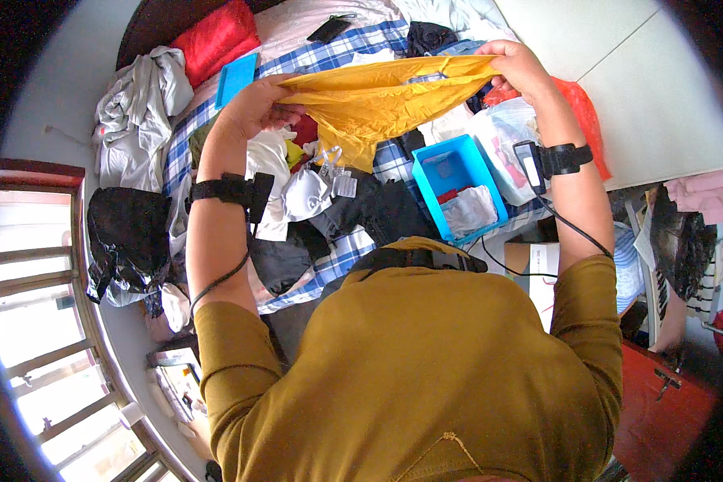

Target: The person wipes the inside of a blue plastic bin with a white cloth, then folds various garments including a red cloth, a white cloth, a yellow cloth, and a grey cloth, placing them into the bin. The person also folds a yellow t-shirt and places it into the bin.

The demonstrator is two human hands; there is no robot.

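My left hand (pixel 257 104) and right hand (pixel 522 71) grip yellow cloth (pixel 386 96) over cluttered plaid bedding (pixel 377 40). Barred window (pixel 44 321) left, I think; heavy glare.

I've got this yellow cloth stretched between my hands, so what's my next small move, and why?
I'd probably bring your right hand across to your left hand, folding the yellow cloth in half. You hold it at opposite ends, with the edge between them nearly straight, while the rest hangs loose and creased above the heaped clothes.
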